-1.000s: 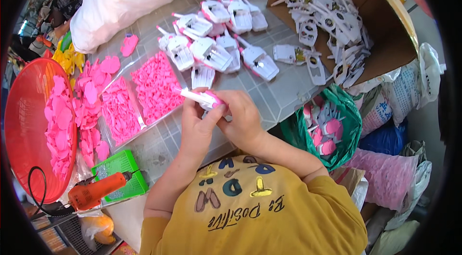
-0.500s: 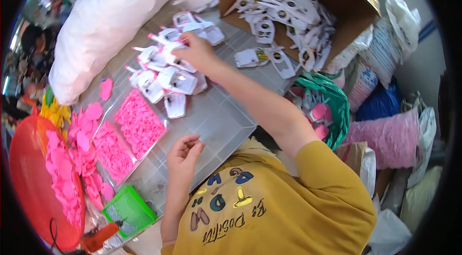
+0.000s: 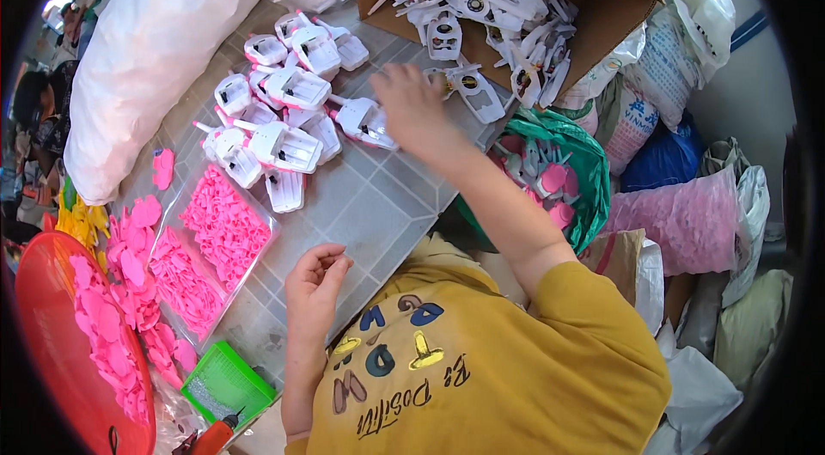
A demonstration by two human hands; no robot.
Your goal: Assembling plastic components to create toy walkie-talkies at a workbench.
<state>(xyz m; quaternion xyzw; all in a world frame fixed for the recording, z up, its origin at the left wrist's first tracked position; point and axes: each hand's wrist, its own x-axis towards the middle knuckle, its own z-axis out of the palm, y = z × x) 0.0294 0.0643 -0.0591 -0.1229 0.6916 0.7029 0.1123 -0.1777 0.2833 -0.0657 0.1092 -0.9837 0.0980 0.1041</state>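
Observation:
My right hand [image 3: 411, 107] hovers over the table beside the cardboard box, fingers apart and slightly blurred. Nothing shows in its grasp. Its fingertips are near a white plastic shell half [image 3: 477, 96] at the box's mouth; I cannot tell if they touch. Left of that hand, a white-and-pink toy casing [image 3: 363, 122] lies beside a pile of similar casings [image 3: 288, 146], with dark small parts and pink tips. Low at the table's near edge, my left hand [image 3: 314, 287] is loosely curled, its thumb a little apart from the fingers, with nothing visible in it.
The cardboard box [image 3: 614, 4] holds many white shells. Leftward are bags of small pink parts [image 3: 228, 219], a red basin [image 3: 43, 317], a green tray [image 3: 228, 382] and an orange-handled screwdriver [image 3: 215, 436]. A stuffed white bag [image 3: 163, 51] lines the far-left side; a green-lined bin [image 3: 593, 189] stands right.
My right hand has left the casing pile and moved right toward the box. One casing now lies apart at the pile's right side. My left hand has hardly moved; the view has shifted slightly.

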